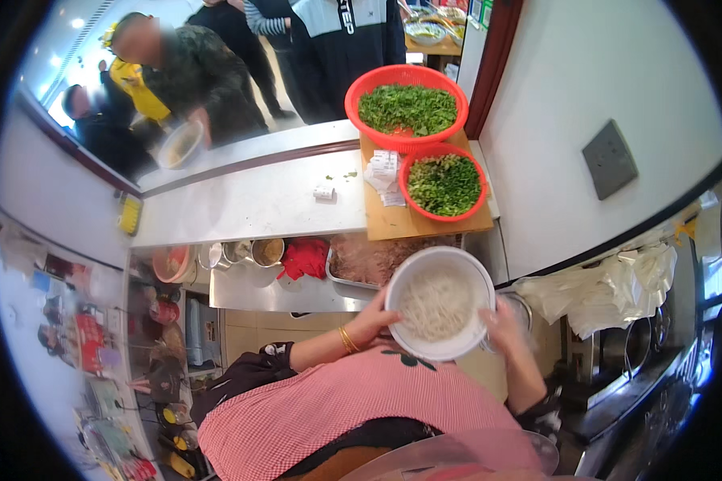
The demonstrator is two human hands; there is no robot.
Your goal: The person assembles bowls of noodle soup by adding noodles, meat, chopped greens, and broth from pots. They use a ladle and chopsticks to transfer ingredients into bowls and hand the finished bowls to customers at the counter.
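A white bowl (440,349) is held up in front of my apron, with pale noodles in cloudy liquid (437,303) inside it. My left hand (371,319) grips the bowl's left side, thumb over the rim, a gold-coloured bracelet on the wrist. On the opposite side my right hand (505,325) is closed around the rim, somewhat blurred by motion. Most of the fingers under the bowl are hidden. Just beyond the bowl lies a metal tray of sliced meat (377,255), partly covered by it.
Two red baskets of chopped greens, a large one (407,143) and a smaller one (413,200), stand on a wooden board (381,228) beside paper slips (383,172). Metal pots (267,252) and a red cloth (305,258) sit below the white counter (249,210). Across it, a person holds another bowl (181,144).
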